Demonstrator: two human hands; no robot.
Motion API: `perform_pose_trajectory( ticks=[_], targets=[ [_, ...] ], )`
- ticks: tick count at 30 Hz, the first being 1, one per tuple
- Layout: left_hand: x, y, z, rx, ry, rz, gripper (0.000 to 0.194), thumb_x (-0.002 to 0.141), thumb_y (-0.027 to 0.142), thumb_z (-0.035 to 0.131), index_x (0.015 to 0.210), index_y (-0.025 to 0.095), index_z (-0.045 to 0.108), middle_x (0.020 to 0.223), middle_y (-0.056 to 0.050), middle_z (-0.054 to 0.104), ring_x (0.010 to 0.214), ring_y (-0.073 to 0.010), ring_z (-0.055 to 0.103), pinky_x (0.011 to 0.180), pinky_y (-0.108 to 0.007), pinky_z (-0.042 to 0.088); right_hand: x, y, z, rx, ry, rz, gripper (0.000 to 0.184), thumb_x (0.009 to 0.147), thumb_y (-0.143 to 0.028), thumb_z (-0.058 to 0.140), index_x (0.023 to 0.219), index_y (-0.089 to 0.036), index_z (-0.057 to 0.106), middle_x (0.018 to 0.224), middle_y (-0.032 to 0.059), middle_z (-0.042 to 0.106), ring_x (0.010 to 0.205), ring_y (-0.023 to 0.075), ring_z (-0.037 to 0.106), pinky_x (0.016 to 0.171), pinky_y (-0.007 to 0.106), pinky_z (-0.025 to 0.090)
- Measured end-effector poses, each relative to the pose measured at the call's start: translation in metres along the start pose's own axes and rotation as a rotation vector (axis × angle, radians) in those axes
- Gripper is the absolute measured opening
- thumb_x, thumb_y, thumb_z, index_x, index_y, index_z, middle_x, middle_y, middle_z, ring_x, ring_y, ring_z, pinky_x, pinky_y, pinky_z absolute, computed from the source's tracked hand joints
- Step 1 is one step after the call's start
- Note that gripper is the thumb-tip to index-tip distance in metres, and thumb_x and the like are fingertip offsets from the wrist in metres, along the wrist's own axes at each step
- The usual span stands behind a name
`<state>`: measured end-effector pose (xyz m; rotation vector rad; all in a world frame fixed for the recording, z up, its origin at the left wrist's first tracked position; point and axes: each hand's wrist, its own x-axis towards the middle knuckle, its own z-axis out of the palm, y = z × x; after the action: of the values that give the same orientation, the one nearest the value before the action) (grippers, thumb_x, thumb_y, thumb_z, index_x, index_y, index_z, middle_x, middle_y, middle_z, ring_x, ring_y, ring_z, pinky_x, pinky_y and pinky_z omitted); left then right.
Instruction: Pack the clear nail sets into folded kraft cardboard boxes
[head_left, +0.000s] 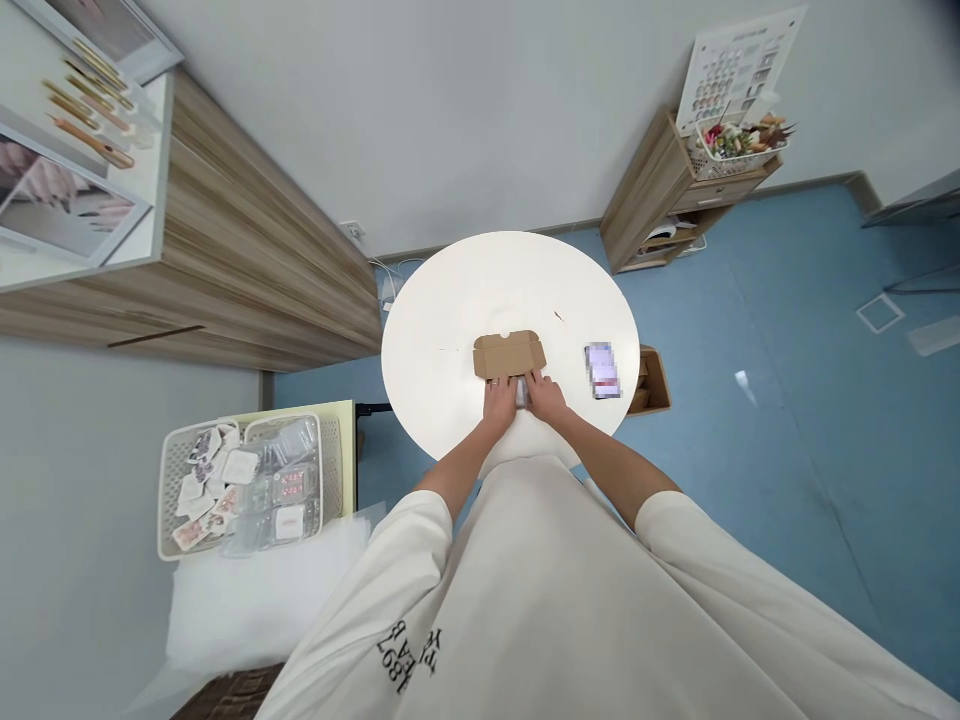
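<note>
An unfolded brown cardboard box point(510, 355) lies on the white oval table point(450, 290), its lid flap raised on the side away from me. My left hand point(500, 402) is at the near left part of the box, fingers bent over its edge. At the near right part, my right hand point(546, 397) grips in the same way, its fingertips touching the cardboard. Between the hands shows a small greyish, clear-looking packet point(523, 392), apparently inside the box. The hands hide much of the box's near side.
A phone point(603, 370), blurred out, rests on the table's right side. Beyond the right edge, a brown open box point(651, 382) stands lower down. Left of me, white baskets point(166, 490) hold cards and clear plastic cases. A wooden cabinet point(262, 220) rises at the left.
</note>
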<state>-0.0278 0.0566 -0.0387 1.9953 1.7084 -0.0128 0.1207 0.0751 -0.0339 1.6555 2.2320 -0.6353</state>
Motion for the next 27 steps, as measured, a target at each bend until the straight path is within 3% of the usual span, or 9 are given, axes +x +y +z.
perform_pose_trajectory(
  ticks=[7,11,14,17,20,23,27],
  targets=[
    [-0.016,0.000,0.016,0.044,-0.099,0.108,0.026,0.093,0.013,0.046,0.111,0.017,0.065,0.118,-0.016,0.061,0.116,-0.0318,0.057,0.098,-0.046,0.039,0.002,0.003,0.003,-0.019,0.008,-0.014,0.081,0.084,-0.036,0.075,0.150,-0.021,0.030,0.148,0.0175,0.040,0.113,0.0305,0.052,0.090,0.038,0.046],
    [-0.016,-0.005,0.011,-0.010,-0.126,0.089,0.028,0.093,0.014,0.048,0.114,0.019,0.065,0.120,-0.013,0.062,0.114,-0.0296,0.060,0.099,-0.044,0.042,-0.002,0.006,0.005,0.006,0.017,-0.045,0.087,0.083,-0.036,0.075,0.153,-0.022,0.026,0.154,0.0174,0.034,0.117,0.0319,0.050,0.092,0.040,0.046],
    [-0.015,-0.014,0.002,-0.152,-0.061,0.048,0.031,0.094,0.016,0.046,0.120,0.022,0.062,0.124,-0.011,0.062,0.115,-0.0273,0.060,0.100,-0.042,0.044,-0.008,0.012,0.006,0.089,0.067,-0.050,0.082,0.085,-0.039,0.071,0.153,-0.023,0.028,0.157,0.0159,0.030,0.122,0.0324,0.047,0.094,0.041,0.046],
    [-0.013,-0.029,-0.012,-0.314,0.142,-0.104,0.031,0.095,0.017,0.045,0.121,0.022,0.059,0.126,-0.011,0.061,0.121,-0.0267,0.056,0.103,-0.041,0.044,-0.011,0.021,0.004,0.302,0.194,0.051,0.061,0.093,-0.040,0.058,0.148,-0.023,0.037,0.153,0.0151,0.035,0.125,0.0307,0.047,0.096,0.041,0.046],
    [-0.003,-0.046,-0.028,-0.479,0.325,-0.403,0.033,0.094,0.020,0.046,0.127,0.022,0.053,0.132,-0.013,0.056,0.123,-0.0258,0.055,0.104,-0.042,0.043,-0.002,0.031,-0.004,0.619,0.313,0.267,0.058,0.095,-0.043,0.046,0.149,-0.020,0.038,0.148,0.0167,0.041,0.120,0.0288,0.052,0.093,0.041,0.050],
    [0.013,-0.060,-0.041,-0.743,0.299,-0.609,0.040,0.096,0.025,0.046,0.136,0.023,0.043,0.138,-0.012,0.055,0.119,-0.0214,0.059,0.097,-0.036,0.048,0.015,0.039,-0.015,0.904,0.340,0.373,0.063,0.093,-0.040,0.045,0.153,-0.020,0.037,0.146,0.0165,0.047,0.115,0.0252,0.059,0.097,0.039,0.050],
    [0.030,-0.066,-0.050,-0.888,0.197,-0.640,0.044,0.099,0.038,0.045,0.140,0.024,0.044,0.136,-0.010,0.061,0.113,-0.0203,0.064,0.089,-0.032,0.051,0.032,0.042,-0.026,1.098,0.316,0.355,0.059,0.090,-0.039,0.050,0.145,-0.020,0.050,0.138,0.0127,0.060,0.119,0.0236,0.060,0.103,0.038,0.048]
  ],
)
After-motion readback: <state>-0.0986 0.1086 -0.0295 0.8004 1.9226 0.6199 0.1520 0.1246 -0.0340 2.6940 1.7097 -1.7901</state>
